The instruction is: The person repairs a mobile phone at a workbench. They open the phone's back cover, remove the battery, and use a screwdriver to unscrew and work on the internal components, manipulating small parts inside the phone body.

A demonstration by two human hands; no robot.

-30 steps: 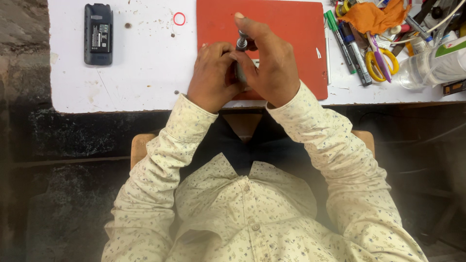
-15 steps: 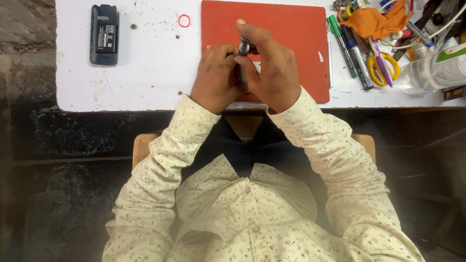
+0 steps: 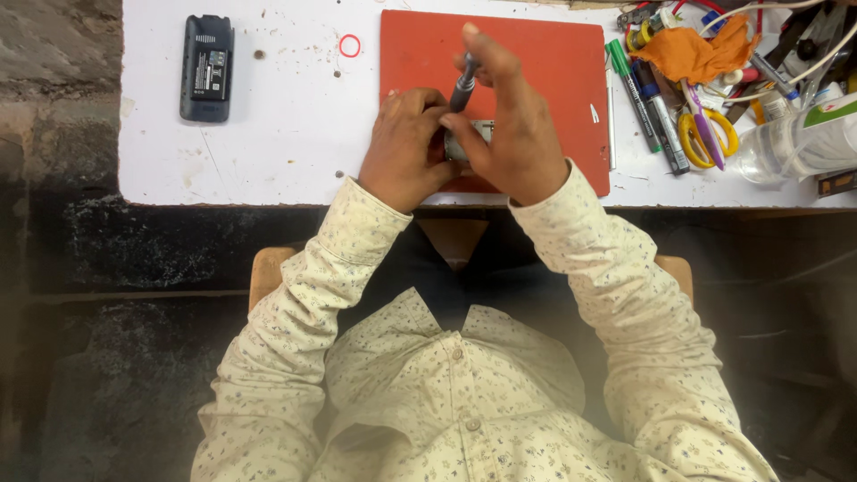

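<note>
1. Since a second ago, the right hand (image 3: 518,134) has kept its grip clenched on the dark screwdriver (image 3: 463,82), tip down.
2. The left hand (image 3: 406,147) steadies the small metal device (image 3: 478,136).
3. Both sit on the red mat (image 3: 536,71), near the worktop's (image 3: 268,143) front edge.

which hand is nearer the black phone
Left. The left hand lies on the mat's near-left edge, right of the phone; the right hand, holding the screwdriver, is farther right.
</note>
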